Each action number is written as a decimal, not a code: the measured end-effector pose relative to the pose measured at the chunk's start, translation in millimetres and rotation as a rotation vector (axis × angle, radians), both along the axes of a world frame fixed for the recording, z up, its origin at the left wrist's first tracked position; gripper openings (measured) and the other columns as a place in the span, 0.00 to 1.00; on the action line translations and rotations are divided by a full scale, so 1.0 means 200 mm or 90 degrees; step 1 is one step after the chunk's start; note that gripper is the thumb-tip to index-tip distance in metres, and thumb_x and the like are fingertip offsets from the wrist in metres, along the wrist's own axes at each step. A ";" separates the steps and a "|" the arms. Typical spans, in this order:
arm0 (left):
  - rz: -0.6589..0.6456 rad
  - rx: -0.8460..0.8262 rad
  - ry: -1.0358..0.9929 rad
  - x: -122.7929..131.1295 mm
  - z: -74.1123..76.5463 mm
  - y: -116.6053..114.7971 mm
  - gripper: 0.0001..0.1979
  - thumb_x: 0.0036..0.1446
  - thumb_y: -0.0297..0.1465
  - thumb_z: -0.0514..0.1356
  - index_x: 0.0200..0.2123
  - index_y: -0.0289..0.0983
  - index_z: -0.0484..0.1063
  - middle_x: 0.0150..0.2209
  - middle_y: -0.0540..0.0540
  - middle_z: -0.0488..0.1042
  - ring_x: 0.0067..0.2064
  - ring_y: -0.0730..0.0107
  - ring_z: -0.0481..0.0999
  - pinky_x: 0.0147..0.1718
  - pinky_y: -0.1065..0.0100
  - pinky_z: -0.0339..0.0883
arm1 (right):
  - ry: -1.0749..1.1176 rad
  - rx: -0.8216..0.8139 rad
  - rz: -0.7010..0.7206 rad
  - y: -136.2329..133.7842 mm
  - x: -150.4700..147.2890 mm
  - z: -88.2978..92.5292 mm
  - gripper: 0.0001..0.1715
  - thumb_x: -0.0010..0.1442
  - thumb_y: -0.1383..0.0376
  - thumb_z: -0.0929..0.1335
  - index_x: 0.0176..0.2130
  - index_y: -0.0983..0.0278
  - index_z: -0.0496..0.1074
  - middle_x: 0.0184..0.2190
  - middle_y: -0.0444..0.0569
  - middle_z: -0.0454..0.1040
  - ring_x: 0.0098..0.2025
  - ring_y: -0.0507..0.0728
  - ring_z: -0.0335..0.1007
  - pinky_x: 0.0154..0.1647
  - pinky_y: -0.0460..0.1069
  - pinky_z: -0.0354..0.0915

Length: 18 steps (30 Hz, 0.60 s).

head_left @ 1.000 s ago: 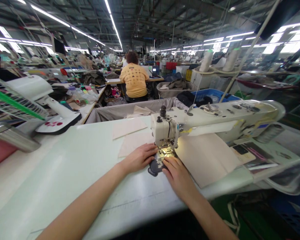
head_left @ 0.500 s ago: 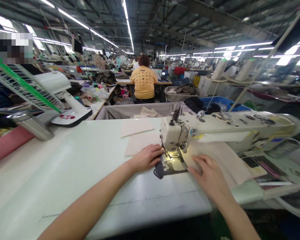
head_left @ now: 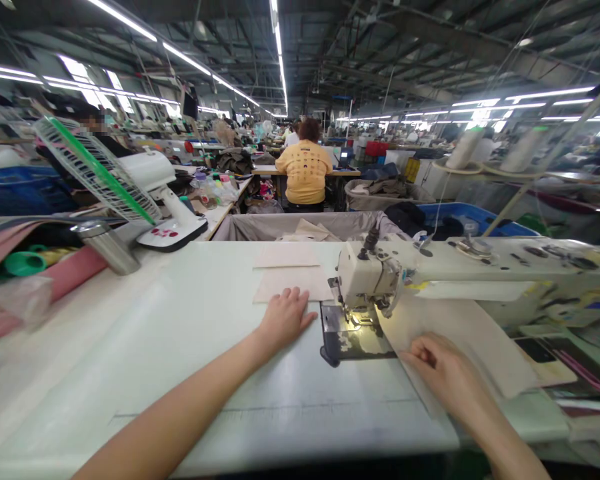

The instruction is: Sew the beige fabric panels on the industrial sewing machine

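My left hand (head_left: 286,319) lies flat left of the needle plate, fingers outstretched, their tips on the near beige fabric panel (head_left: 265,285). A second beige panel (head_left: 286,255) lies just behind it. My right hand (head_left: 437,363) is closed at the left edge of a larger beige fabric piece (head_left: 473,337), thumb and forefinger together on it. This piece lies right of the needle, partly beneath the arm of the sewing machine (head_left: 367,277). The lit needle plate (head_left: 363,323) shows bare metal and worn dark paint, with no fabric over it.
A steel flask (head_left: 107,248) and a white fan (head_left: 173,220) stand at the left. Behind the table (head_left: 180,347) is a cloth-lined bin (head_left: 245,227) with fabric pieces. A dark phone-like object (head_left: 537,350) lies at the right. A person in yellow (head_left: 305,170) sits farther off.
My left hand has moved left, away from the needle plate, onto the near panel. My right fingers have closed on the larger piece, whose edge now reaches nearer to me. The view has turned left.
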<state>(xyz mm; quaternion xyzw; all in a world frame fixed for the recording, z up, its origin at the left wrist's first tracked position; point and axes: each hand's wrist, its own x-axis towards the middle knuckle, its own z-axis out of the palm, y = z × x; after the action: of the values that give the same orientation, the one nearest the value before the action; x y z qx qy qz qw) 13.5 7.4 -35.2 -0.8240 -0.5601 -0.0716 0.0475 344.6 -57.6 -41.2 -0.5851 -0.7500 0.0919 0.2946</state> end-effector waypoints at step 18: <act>-0.246 0.021 -0.054 0.19 0.02 -0.26 0.17 0.63 0.29 0.59 0.55 0.38 0.70 0.54 0.37 0.76 0.53 0.50 0.76 0.50 0.52 0.72 | 0.269 -0.161 -0.071 0.00 0.01 0.07 0.23 0.57 0.46 0.67 0.24 0.60 0.65 0.20 0.40 0.62 0.24 0.54 0.60 0.27 0.48 0.58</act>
<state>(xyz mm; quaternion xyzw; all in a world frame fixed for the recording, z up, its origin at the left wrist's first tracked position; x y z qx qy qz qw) 52.2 -44.1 -30.2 -0.9115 -0.3919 -0.1231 0.0229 346.6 -57.9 -26.5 -0.6253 -0.6209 0.2891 0.3741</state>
